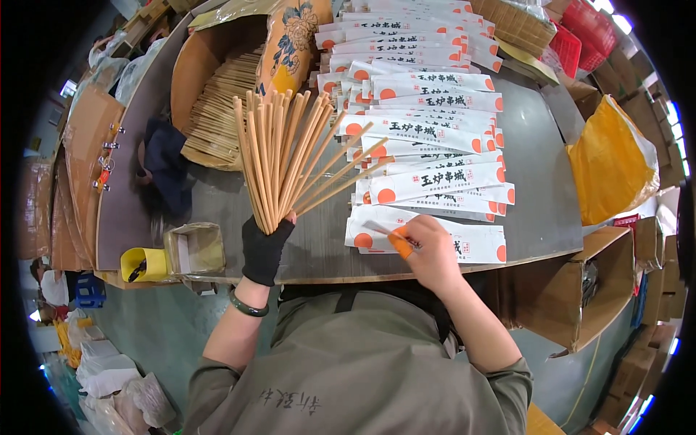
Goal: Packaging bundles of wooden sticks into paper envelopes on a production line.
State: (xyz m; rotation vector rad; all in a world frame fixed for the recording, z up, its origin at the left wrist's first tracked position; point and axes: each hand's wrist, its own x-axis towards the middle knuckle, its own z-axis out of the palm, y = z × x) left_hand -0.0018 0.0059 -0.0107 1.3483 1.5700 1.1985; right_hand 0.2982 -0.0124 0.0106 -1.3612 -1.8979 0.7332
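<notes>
My left hand (265, 250), in a black fingerless glove, is closed round the lower ends of a bundle of wooden chopsticks (281, 190). The sticks fan upward and to the right, several leaning well out of the bunch. Over the nearest white paper chopstick sleeves (475, 243), with red dots and black print, is my right hand (429, 250). Its fingers are bent, with orange covers on the tips, and pinch at the left part of a sleeve; a blurred pale edge shows there. Beyond it, many more sleeves (442, 130) lie in overlapping rows.
An open cardboard box (206, 72) of chopsticks lies at the far left of the grey table (540, 181). Dark cloth (167, 163), a small carton (194, 248) and a yellow container (143, 265) stand at left. A yellow sack (616, 163) and open carton (569, 290) flank the right edge.
</notes>
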